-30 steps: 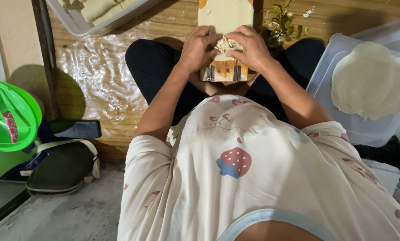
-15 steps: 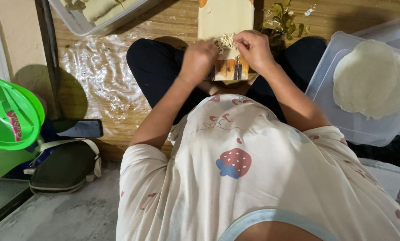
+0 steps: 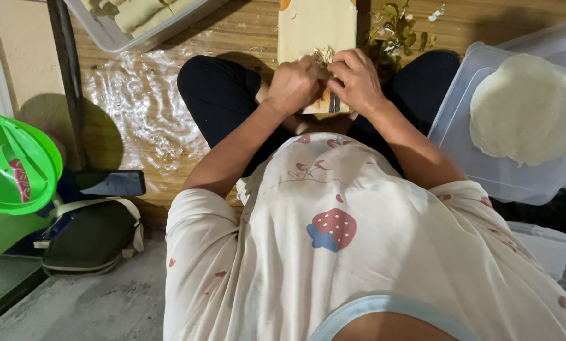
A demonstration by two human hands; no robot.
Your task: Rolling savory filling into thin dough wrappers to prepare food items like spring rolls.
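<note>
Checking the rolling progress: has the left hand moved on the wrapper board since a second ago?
Yes. The left hand has shifted up the pale board, away from the body and toward the leafy sprig, and is beside the right hand at the filling.

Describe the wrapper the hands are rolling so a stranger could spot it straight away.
Start at the wooden floor, then the crossed legs in black. On the board there lies a pale square wrapper, its near edge under the left hand and right hand. The stacked wrappers are round.

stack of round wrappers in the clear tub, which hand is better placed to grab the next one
Probably the right hand. The stack of round wrappers lies in the clear tub on the person's right, beside that forearm. The left hand would have to cross over the wrapper on the board.
</note>
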